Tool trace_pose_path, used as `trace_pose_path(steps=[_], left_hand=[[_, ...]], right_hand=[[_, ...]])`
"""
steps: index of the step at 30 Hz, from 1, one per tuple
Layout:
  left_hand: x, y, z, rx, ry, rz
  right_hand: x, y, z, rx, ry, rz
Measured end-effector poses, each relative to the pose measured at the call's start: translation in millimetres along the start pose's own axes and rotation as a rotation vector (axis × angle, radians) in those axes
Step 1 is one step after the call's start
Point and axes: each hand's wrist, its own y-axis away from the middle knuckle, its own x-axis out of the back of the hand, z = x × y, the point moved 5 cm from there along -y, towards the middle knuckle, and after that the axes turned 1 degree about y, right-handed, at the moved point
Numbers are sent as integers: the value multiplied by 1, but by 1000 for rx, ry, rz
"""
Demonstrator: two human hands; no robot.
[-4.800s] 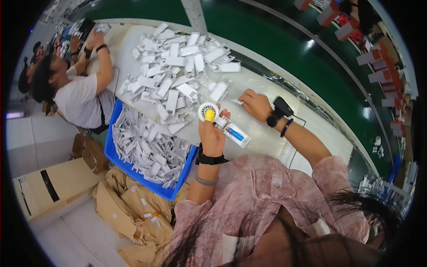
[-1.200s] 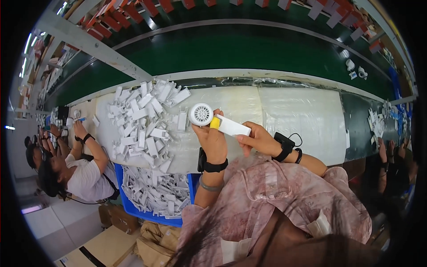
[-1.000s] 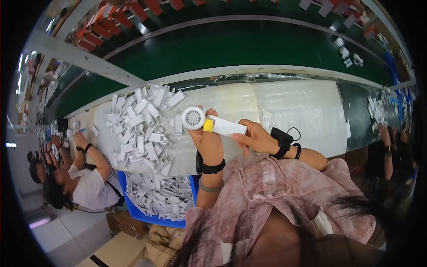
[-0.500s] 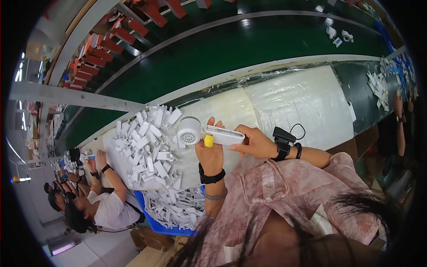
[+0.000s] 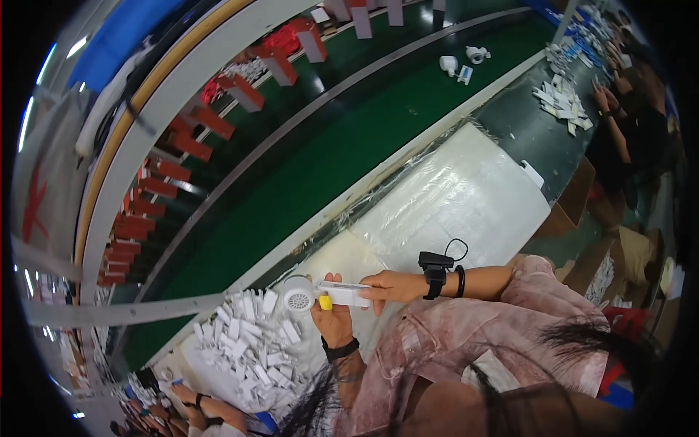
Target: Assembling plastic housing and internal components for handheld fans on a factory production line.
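My left hand grips the small white fan by its handle near the round head, while my right hand pinches the handle's far end. I hold it above the bench, beside a heap of white boxes.

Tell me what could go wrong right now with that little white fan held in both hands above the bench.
1. The fan is held off the bench between the left hand and right hand; a loose grip could drop it.
2. The pile of white parts lies just beside it; a falling fan might scatter them.
3. The green belt runs close behind, so a slip could put the fan on it.
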Motion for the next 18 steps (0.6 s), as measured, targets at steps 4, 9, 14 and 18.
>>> trace_pose_path(steps=[4, 9, 14, 18], left_hand=[[-5, -26, -22, 36, 8, 4], [-16, -56, -33, 99, -35, -25], [-19, -123, -34, 133, -309, -53], [12, -198, -8, 6, -502, 139]], right_hand=[[28, 3, -10, -77, 133, 72], [52, -5, 1, -81, 106, 152], [112, -11, 19, -131, -7, 190], [241, -1, 9, 158, 511, 614]])
